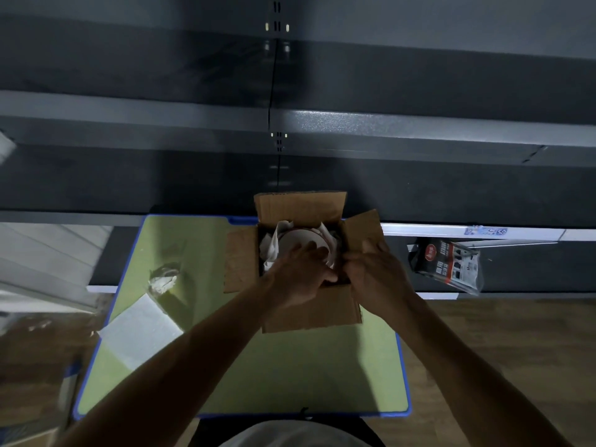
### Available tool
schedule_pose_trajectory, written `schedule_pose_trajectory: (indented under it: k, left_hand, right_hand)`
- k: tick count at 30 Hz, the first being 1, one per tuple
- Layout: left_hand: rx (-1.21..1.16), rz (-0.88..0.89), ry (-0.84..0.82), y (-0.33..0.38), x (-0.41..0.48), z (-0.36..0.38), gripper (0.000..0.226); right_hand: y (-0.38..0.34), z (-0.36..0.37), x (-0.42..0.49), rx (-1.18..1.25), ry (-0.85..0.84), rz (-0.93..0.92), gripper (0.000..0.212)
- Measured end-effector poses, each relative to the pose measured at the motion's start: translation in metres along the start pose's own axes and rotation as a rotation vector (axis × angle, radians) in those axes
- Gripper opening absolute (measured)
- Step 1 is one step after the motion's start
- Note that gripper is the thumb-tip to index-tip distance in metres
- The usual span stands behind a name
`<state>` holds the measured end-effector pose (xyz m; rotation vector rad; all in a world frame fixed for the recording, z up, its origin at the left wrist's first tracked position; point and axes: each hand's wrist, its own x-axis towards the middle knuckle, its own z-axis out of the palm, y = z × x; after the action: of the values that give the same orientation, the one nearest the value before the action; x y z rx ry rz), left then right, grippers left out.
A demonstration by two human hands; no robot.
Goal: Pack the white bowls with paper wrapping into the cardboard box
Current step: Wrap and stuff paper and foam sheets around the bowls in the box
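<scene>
A white bowl (301,241) is shown lying inside an open cardboard box (309,314), nested in crumpled white paper wrapping (269,250) that rises round its left and far sides. All four flaps of the box are folded outward. The left hand (298,279) is laid over the near rim of the bowl with its fingers (309,250) extended and resting on it, nothing being grasped. The right hand (375,274) is held at the right inner wall of the box with its fingers curled; whether paper or cardboard is pinched there cannot be told. The box is placed on the far half of a green tabletop with a blue edge (258,366). Well to the left on the same surface a flat sheet of white paper (138,332) is seen, with a small crumpled wad (163,282) just beyond it. A packaged item (448,264) is hung to the right of the table, in front of dark grey shelving (354,124). A wooden floor (483,333) is visible below.
</scene>
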<state>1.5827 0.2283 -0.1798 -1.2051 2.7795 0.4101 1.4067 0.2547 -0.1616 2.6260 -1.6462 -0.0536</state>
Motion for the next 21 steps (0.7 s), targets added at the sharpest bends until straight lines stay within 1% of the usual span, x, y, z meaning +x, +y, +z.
schedule_pose_trajectory:
  k: [2,4,6,7,10,12,14,16,17,21]
  left_hand:
    - [0.076,0.007,-0.081,-0.001,-0.007,-0.004,0.044]
    - [0.084,0.017,-0.067,0.001,-0.011,-0.007,0.043]
    - [0.029,0.012,0.021,0.002,-0.014,-0.006,0.039]
    - [-0.005,0.012,0.067,0.002,-0.017,-0.005,0.037]
    - [-0.116,0.030,0.262,-0.003,-0.031,0.003,0.029]
    - [-0.239,0.002,0.384,-0.009,-0.046,0.009,0.025]
    - [-0.326,-0.087,0.458,-0.018,-0.062,0.008,0.025]
    - [-0.343,-0.200,0.539,-0.034,-0.082,0.008,0.023]
    - [-0.334,-0.260,0.558,-0.045,-0.094,0.008,0.024]
    - [-0.293,-0.482,0.596,-0.092,-0.143,0.012,0.025]
  right_hand:
    - [0.000,0.002,0.004,0.016,-0.017,0.007,0.019]
    - [0.002,0.003,0.005,0.103,-0.033,0.023,0.020]
    - [0.004,0.001,0.006,0.196,-0.025,0.035,0.009]
    - [0.004,-0.002,0.007,0.213,-0.011,0.046,0.008]
    - [-0.005,-0.015,0.013,0.245,0.055,0.043,0.028]
    - [-0.021,-0.025,0.023,0.282,0.069,0.006,0.035]
    - [-0.039,-0.031,0.034,0.300,0.096,-0.057,0.036]
    - [-0.061,-0.032,0.049,0.268,0.085,-0.121,0.023]
    - [-0.074,-0.031,0.056,0.265,0.068,-0.134,0.021]
    - [-0.121,-0.017,0.082,0.331,0.034,-0.216,0.033]
